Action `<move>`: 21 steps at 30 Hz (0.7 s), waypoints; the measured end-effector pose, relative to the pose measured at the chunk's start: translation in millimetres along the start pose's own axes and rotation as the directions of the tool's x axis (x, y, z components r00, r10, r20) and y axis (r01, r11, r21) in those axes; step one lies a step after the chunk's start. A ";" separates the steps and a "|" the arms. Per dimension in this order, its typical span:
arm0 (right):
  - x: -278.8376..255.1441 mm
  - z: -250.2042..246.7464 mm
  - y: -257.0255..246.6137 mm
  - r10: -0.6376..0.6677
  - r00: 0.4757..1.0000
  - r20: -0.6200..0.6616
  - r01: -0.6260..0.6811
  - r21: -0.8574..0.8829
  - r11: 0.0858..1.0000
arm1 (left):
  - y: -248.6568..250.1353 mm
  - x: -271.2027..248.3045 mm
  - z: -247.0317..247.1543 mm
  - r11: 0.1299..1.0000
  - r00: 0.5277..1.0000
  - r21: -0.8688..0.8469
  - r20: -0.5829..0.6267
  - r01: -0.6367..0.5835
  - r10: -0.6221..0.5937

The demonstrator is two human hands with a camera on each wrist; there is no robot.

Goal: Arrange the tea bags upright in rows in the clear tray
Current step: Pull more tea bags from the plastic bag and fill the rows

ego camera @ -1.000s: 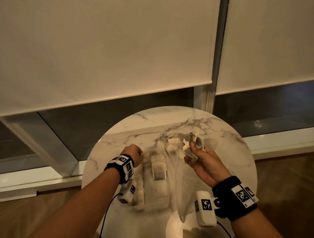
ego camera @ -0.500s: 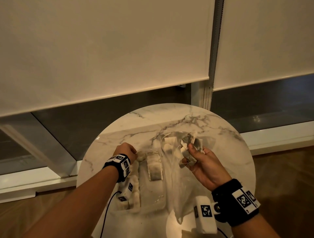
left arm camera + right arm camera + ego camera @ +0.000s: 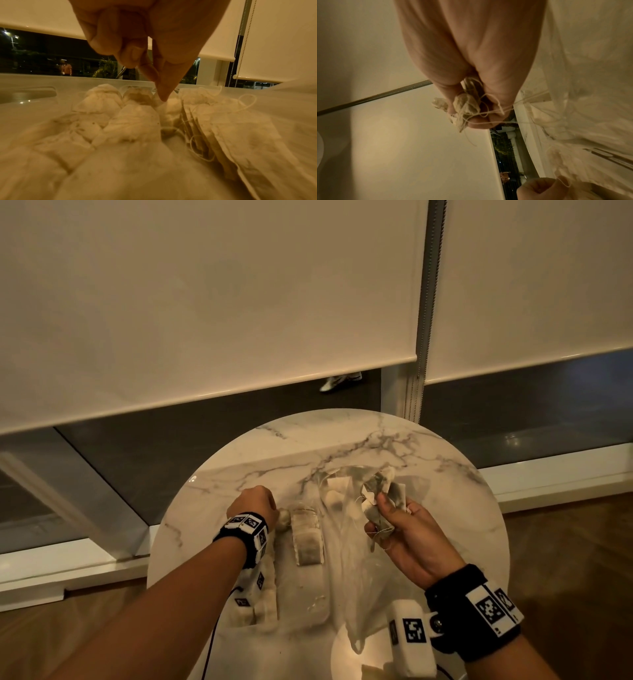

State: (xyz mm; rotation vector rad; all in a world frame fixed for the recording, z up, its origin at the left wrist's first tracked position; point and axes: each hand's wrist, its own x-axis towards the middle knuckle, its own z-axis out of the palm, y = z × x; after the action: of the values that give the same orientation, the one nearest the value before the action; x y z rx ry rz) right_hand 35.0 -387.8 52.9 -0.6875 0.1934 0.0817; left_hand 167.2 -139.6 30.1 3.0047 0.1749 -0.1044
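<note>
The clear tray lies left of centre on the marble table, with tea bags standing in rows: one row in the middle and another along its left side. My left hand is at the tray's far end, and its thumb and finger pinch the top of one tea bag among the upright ones. My right hand, palm up to the right of the tray, grips a bunch of tea bags with loose strings.
A crumpled clear plastic bag with more tea bags lies between the tray and my right hand. The round table stands against a window with lowered blinds. Wood floor lies on both sides.
My left hand has shifted slightly left and toward the far end of the tray. My right hand still holds the bunch in about the same place.
</note>
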 end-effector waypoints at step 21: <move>-19.4 26.4 -17.4 0.187 0.944 0.271 -0.236 0.164 0.958 | 64.7 -117.5 -24.3 0.543 0.783 -0.776 0.106 -0.320 0.613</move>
State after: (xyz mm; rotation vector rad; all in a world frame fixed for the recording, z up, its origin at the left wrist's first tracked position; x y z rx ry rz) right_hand 22.4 -384.5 87.7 -0.4536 0.0283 0.3524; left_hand 60.0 -213.1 71.2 2.0564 -0.5386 -0.4286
